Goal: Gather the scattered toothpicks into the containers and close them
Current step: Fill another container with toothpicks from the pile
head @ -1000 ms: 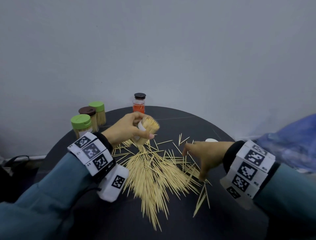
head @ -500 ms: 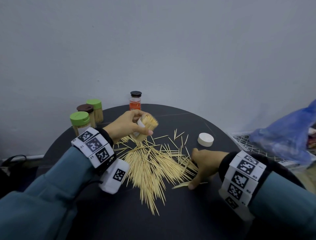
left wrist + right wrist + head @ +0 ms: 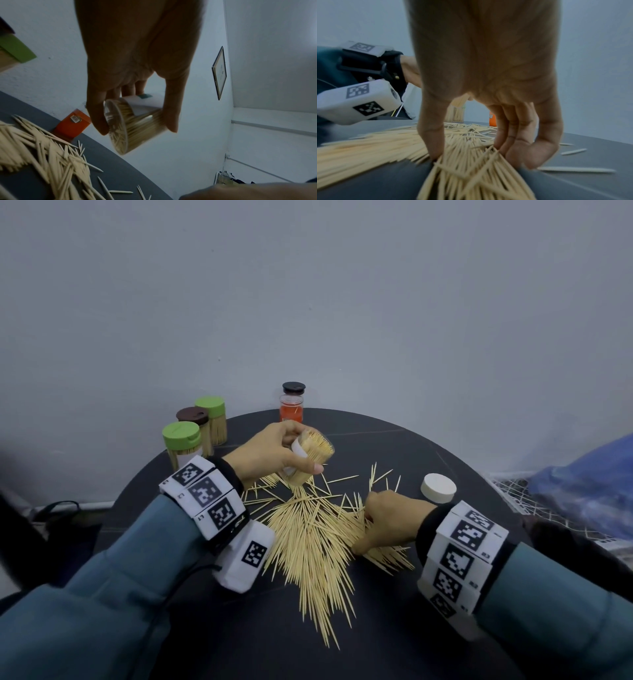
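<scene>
A big pile of loose toothpicks (image 3: 308, 542) lies spread over the middle of the round dark table (image 3: 411, 446). My left hand (image 3: 274, 453) grips a clear open container (image 3: 310, 457) packed with toothpicks, tilted, above the pile's far end; in the left wrist view the container (image 3: 130, 127) sits between thumb and fingers. My right hand (image 3: 383, 518) is down on the pile's right side, thumb and fingers (image 3: 513, 136) closing round a bunch of toothpicks (image 3: 471, 166) on the table. The white round lid (image 3: 438, 487) lies beside the right wrist.
Three lidded toothpick jars, two green-lidded (image 3: 181, 440) and one brown-lidded (image 3: 193, 419), stand at the back left. An orange jar with a black lid (image 3: 292, 405) stands at the back edge. A blue bag (image 3: 589, 474) lies right of the table.
My right hand has swept bunches of toothpicks leftward into the pile's right side and now pinches a bunch there. The left hand keeps the container in much the same place.
</scene>
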`<control>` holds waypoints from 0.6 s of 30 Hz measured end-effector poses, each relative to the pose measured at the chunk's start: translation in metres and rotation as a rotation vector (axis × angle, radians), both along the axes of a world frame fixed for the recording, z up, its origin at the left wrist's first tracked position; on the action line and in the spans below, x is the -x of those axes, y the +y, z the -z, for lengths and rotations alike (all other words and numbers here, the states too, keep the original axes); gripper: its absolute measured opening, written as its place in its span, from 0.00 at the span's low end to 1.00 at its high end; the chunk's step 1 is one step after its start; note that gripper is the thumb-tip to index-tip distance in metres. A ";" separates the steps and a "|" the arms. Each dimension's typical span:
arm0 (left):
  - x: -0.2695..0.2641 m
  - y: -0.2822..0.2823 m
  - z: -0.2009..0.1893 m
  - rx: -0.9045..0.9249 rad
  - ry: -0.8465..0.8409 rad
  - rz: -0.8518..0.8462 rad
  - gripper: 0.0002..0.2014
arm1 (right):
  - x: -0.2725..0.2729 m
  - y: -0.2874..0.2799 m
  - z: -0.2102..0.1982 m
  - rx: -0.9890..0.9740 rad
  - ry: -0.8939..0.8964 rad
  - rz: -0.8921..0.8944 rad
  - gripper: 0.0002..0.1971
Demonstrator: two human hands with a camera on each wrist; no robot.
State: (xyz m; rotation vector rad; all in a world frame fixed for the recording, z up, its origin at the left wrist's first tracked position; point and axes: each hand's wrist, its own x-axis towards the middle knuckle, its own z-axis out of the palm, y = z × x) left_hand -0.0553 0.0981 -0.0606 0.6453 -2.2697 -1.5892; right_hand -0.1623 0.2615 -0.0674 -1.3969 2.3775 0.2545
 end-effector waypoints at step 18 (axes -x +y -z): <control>0.001 -0.003 0.004 0.014 -0.027 0.002 0.31 | -0.007 -0.031 0.003 -0.088 0.041 -0.113 0.17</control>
